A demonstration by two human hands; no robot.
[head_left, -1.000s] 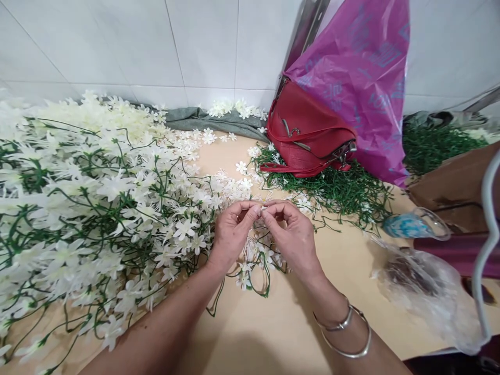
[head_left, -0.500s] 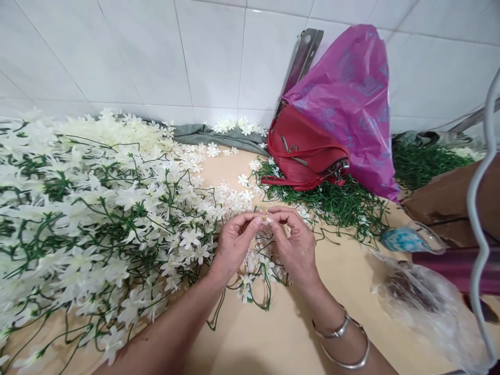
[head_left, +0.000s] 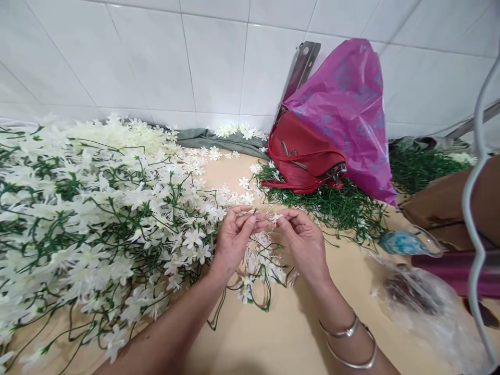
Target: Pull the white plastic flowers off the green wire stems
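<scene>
My right hand (head_left: 307,244) is closed, pinching a small white artificial flower (head_left: 276,217) with pale stamens between thumb and forefinger. Facing it, my left hand (head_left: 233,240) holds a thin green stem (head_left: 255,211) at its fingertips; most of that stem is hidden by the fingers. The fingertips of both hands are a short way apart. Below them on the table lie white flowers with green stems (head_left: 269,272). A large heap of white artificial flowers (head_left: 128,198) spreads beside my left hand.
Behind my right hand, a red handbag (head_left: 308,151) rests on a bunch of green stems (head_left: 336,205), with a purple plastic bag (head_left: 351,104) against the tiled wall (head_left: 214,62). At the right are a clear plastic bag (head_left: 433,323), a blue-and-white mask (head_left: 404,242) and a grey cable (head_left: 471,208).
My hands have drawn apart slightly, the right one moving right with the white flower. A green stem now shows at the left fingertips. The camera view has tilted up a little.
</scene>
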